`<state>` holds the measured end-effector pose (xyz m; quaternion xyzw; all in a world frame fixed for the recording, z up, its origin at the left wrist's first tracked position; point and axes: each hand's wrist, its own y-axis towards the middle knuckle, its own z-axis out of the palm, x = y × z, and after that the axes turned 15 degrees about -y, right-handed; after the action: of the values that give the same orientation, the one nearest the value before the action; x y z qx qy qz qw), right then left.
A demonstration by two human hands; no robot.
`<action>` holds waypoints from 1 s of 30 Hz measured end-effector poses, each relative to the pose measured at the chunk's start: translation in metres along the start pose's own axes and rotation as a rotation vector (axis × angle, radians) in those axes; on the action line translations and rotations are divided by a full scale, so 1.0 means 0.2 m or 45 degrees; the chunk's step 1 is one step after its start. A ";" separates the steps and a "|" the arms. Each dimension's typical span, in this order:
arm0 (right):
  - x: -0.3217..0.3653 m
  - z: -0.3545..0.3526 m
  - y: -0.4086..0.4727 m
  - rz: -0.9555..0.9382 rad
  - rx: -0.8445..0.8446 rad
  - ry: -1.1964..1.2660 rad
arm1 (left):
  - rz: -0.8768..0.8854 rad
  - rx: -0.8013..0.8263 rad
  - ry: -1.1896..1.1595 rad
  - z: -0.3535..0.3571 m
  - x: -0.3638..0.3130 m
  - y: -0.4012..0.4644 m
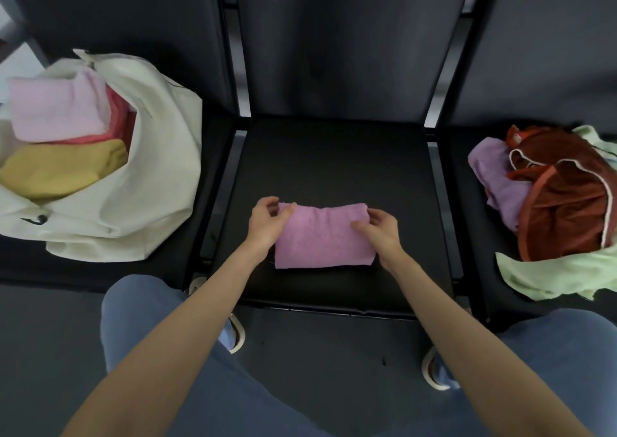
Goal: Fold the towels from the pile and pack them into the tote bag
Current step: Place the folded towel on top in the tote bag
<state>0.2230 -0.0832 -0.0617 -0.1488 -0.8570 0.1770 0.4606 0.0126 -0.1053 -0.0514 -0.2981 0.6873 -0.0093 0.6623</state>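
From my end, the biggest thing in view is the row of black seats, with the tote bag slumped on the left one, mouth open toward me, already holding folded pink, red and mustard towels. The pile sits on the right seat: rust, lilac and pale green cloth, loose and tangled. On the middle seat lies the pink towel, folded into a flat rectangle, long axis running left to right, far edge slightly rolled. My left hand pinches its far left corner with curled fingers; my right hand grips the right end, thumb on top. My worry is that lifting by the ends alone could let the folds sag open, and the bag's floppy rim could catch it going in.
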 end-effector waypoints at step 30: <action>1.17 0.89 -0.44 -0.956 0.306 -0.067 | 0.521 -0.439 -0.217 -1.49 -0.52 -0.03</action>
<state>-0.0587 -0.0933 0.0587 0.2346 -0.8365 0.0990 0.4852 -0.2641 -0.1812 0.0812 -0.2613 0.6665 0.2667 0.6453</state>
